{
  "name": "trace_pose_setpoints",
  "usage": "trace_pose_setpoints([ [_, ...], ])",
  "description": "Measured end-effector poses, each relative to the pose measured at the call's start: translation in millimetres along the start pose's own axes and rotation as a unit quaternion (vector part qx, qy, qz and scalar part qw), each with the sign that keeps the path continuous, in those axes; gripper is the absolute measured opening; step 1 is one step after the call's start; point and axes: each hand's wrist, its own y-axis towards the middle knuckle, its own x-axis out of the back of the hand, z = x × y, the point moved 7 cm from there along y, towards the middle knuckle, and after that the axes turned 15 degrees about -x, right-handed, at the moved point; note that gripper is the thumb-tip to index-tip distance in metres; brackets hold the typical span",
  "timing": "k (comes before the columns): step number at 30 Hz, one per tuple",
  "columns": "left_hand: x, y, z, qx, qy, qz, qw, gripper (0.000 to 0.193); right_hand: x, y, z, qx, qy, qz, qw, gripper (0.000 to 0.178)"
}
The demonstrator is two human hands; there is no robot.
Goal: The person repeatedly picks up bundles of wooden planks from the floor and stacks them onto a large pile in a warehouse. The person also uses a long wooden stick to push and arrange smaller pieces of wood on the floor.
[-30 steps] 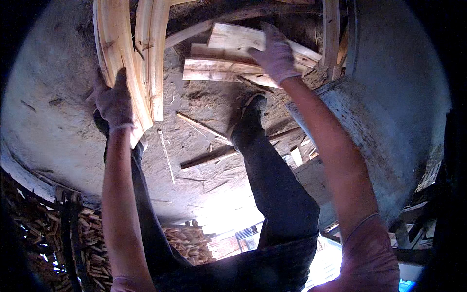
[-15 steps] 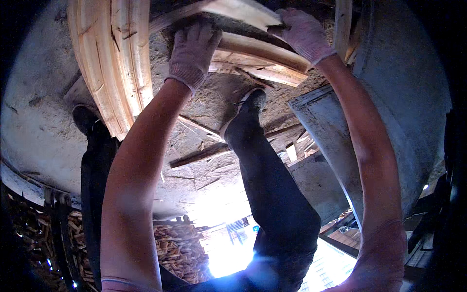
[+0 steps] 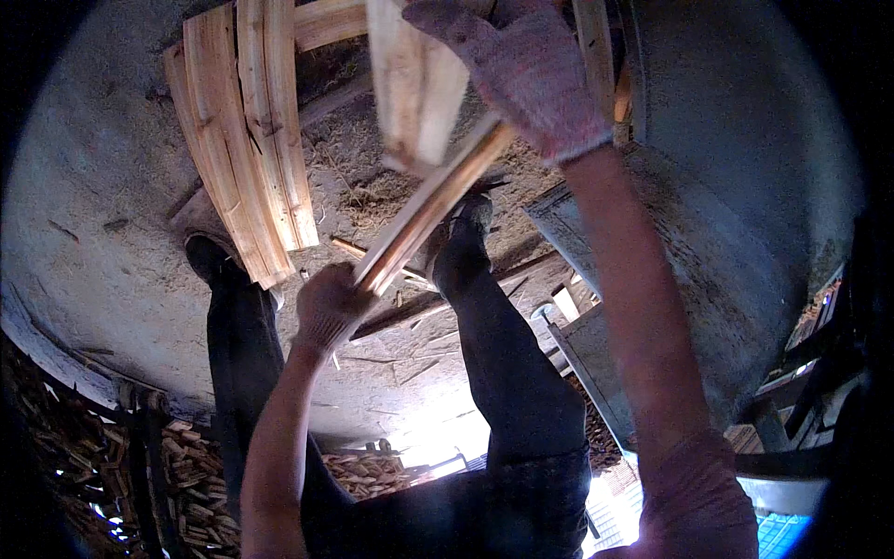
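My left hand [image 3: 331, 303], in a pale knit glove, is closed around the near end of a long narrow strip of split wood [image 3: 424, 214]. The strip slants up and to the right, its far end reaching my right hand. My right hand [image 3: 540, 84], gloved as well, is raised at the top with its thumb stretched left. Its fingertips run out of view, so their grip is hidden. The thumb overlaps a wider wood slab [image 3: 414, 84], smeared by motion. Whether the right hand holds that slab cannot be made out.
Several long split planks [image 3: 247, 140] stand to the left, above my left shoe [image 3: 212, 259]. My right shoe [image 3: 470, 214] is on the dirt floor near loose sticks. A grey panel [image 3: 596, 363] is at right. Stacked firewood [image 3: 191, 475] lies at lower left.
My left hand has drawn down toward me and now holds the slanted strip. My right hand has come closer, and the wide slab shows upright in the middle.
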Motion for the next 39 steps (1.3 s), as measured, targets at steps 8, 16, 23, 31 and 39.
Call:
trace_pose_setpoints([
  [8,33.3,-91.0,34.5,0.141,-0.237,-0.247,0.929,0.039,5.1,-10.0,14.2,0.090,0.018,-0.023,0.996,0.044],
  [16,81.5,-100.1,69.6,0.155,-0.288,-0.376,0.867,0.040,-94.2,20.5,36.7,0.368,-0.050,-0.006,0.928,0.049],
  [23,76.8,-55.1,147.0,0.208,0.027,-0.319,0.924,0.101,-179.3,139.6,-14.6,0.331,-0.429,-0.033,0.840,0.052],
  [31,107.2,14.7,115.0,0.154,0.128,-0.408,0.891,0.115,-107.8,175.1,-17.9,0.055,-0.620,-0.155,0.767,0.078],
  [39,145.2,40.5,71.2,0.054,0.166,-0.430,0.886,0.094,-18.1,106.5,-157.2,0.103,-0.302,-0.270,0.908,0.083],
])
